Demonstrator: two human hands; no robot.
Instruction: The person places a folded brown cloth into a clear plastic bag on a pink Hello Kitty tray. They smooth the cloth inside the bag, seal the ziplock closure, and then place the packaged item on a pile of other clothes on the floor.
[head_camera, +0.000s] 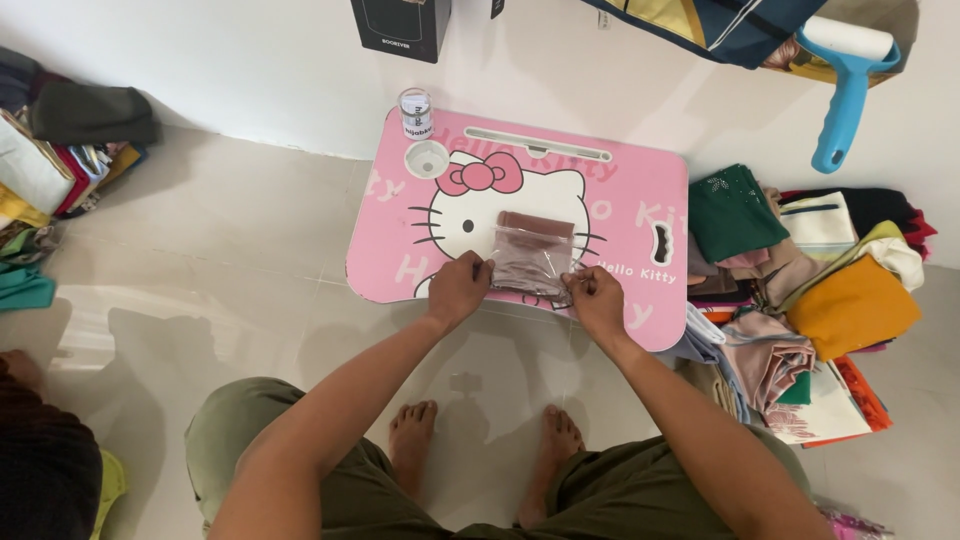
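While I sit over the pink lap table (640, 200), my left hand (458, 288) pinches the near left corner of a clear plastic bag (530, 262), fingers closed on its edge. My right hand (597, 295) grips the near right corner the same way. Bag: transparent, holding a folded dusty-rose cloth, lying flat near the middle of the tabletop, over the cartoon cat print.

Also on the table: a small clear jar with a white label (415, 112) at the far left corner, standing just behind a round cup recess (427, 158).

On the floor to my right: a heap of folded fabrics (800, 290), green, orange, white, beige and pink. On the left: another stack of cloths (50, 150). A blue lint roller (845, 90) rests against the wall beyond the table. A black box (402, 25) stands at the wall.

My bare feet (412, 440) rest on the pale tile below the table edge.
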